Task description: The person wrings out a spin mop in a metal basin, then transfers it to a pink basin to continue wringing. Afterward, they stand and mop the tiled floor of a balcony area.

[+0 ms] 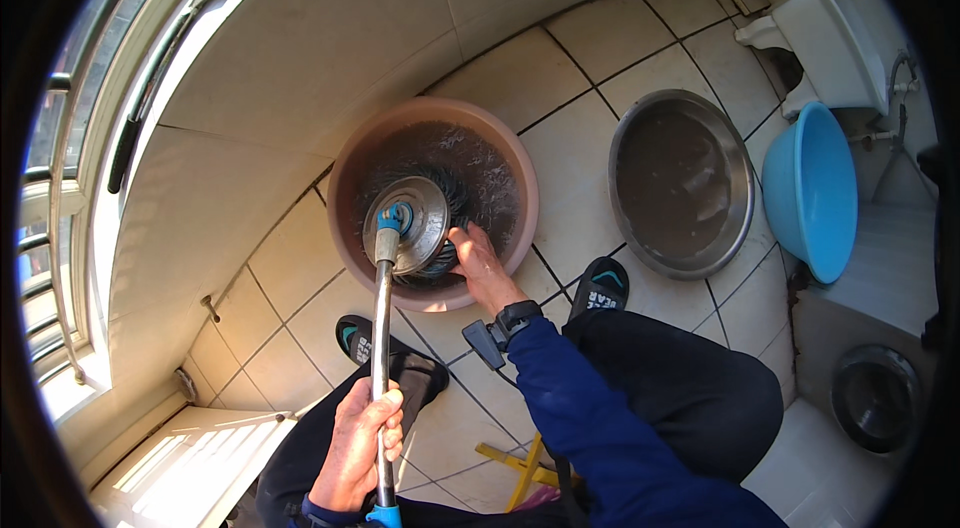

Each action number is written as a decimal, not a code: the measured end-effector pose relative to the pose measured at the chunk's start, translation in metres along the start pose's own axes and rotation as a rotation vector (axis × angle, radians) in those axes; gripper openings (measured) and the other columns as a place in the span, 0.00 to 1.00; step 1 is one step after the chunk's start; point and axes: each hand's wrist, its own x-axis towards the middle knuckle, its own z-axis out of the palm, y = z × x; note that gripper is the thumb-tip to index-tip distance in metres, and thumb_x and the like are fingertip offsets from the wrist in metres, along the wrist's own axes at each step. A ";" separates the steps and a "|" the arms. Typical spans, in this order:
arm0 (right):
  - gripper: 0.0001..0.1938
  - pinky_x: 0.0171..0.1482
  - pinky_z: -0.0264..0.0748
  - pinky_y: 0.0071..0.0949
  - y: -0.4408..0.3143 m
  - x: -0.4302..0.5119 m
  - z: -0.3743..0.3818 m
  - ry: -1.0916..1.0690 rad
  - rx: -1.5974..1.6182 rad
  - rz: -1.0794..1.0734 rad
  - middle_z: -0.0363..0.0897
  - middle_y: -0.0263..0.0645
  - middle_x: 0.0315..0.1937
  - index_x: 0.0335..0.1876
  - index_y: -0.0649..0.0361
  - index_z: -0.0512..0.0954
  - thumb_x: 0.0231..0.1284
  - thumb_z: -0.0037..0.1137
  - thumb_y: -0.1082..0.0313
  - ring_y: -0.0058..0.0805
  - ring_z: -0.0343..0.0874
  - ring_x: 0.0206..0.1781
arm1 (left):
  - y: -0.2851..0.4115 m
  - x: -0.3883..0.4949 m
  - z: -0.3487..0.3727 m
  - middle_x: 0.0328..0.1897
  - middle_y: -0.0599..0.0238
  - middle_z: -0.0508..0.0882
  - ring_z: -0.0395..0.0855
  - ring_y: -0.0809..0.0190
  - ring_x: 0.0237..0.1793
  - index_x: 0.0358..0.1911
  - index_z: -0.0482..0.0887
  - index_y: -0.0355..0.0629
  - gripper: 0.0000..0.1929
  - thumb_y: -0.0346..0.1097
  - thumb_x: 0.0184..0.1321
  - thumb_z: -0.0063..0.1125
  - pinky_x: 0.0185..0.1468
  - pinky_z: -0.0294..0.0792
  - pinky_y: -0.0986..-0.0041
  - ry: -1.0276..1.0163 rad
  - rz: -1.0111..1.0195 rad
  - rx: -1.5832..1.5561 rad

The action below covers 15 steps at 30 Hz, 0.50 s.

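My left hand (pixel 358 427) is closed around the metal handle (pixel 383 348) of a spin mop, whose blue joint and round metal mop head (pixel 426 229) are tilted over a pinkish-brown plastic basin (pixel 529 187). Dark, murky water with some foam partly fills this basin. Wet grey-green mop strands (pixel 442 183) spread around and under the disc. At the disc's right edge, my right hand (pixel 478 262) reaches down over the basin, its fingers at the strands; the fingertips are partly hidden, so whether they grip is unclear.
On the tiled floor to the right stands a metal basin (pixel 616 187) of murky water. A blue plastic basin (pixel 814 190) leans near a white fixture. My slippered feet flank the pinkish basin. A yellow frame (pixel 525 472) lies below me; a barred window is at the left.
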 end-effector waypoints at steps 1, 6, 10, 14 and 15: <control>0.33 0.65 0.67 0.55 -0.008 -0.001 -0.007 -0.054 0.006 0.045 0.72 0.43 0.63 0.72 0.56 0.65 0.64 0.57 0.50 0.39 0.70 0.66 | -0.001 0.000 0.000 0.24 0.74 0.71 0.68 0.75 0.16 0.48 0.74 0.47 0.07 0.35 0.71 0.57 0.19 0.64 0.82 0.015 -0.005 0.004; 0.31 0.57 0.74 0.45 -0.048 0.041 -0.004 -0.018 0.078 -0.061 0.75 0.40 0.62 0.67 0.57 0.69 0.63 0.61 0.50 0.37 0.75 0.62 | 0.001 0.000 0.001 0.26 0.72 0.71 0.67 0.74 0.17 0.49 0.74 0.46 0.08 0.34 0.70 0.57 0.20 0.64 0.81 -0.006 -0.013 0.031; 0.22 0.54 0.75 0.37 -0.035 0.075 0.015 -0.157 0.204 -0.029 0.78 0.42 0.60 0.58 0.62 0.76 0.67 0.59 0.54 0.36 0.78 0.60 | 0.007 0.001 0.002 0.27 0.71 0.71 0.67 0.74 0.18 0.49 0.73 0.44 0.09 0.33 0.70 0.56 0.20 0.64 0.81 -0.005 -0.025 0.052; 0.21 0.62 0.71 0.42 0.017 0.048 0.004 -0.019 -0.739 -0.805 0.73 0.54 0.61 0.60 0.66 0.74 0.61 0.56 0.69 0.48 0.71 0.66 | 0.007 0.002 0.003 0.26 0.71 0.71 0.67 0.75 0.17 0.48 0.73 0.45 0.08 0.33 0.70 0.56 0.19 0.63 0.81 0.010 -0.009 0.024; 0.25 0.64 0.70 0.45 0.025 0.037 0.004 0.044 -0.745 -0.749 0.70 0.55 0.63 0.63 0.65 0.71 0.58 0.57 0.70 0.51 0.68 0.68 | 0.005 0.002 0.004 0.26 0.71 0.71 0.67 0.75 0.17 0.48 0.74 0.45 0.08 0.33 0.70 0.56 0.19 0.63 0.81 0.004 -0.001 0.023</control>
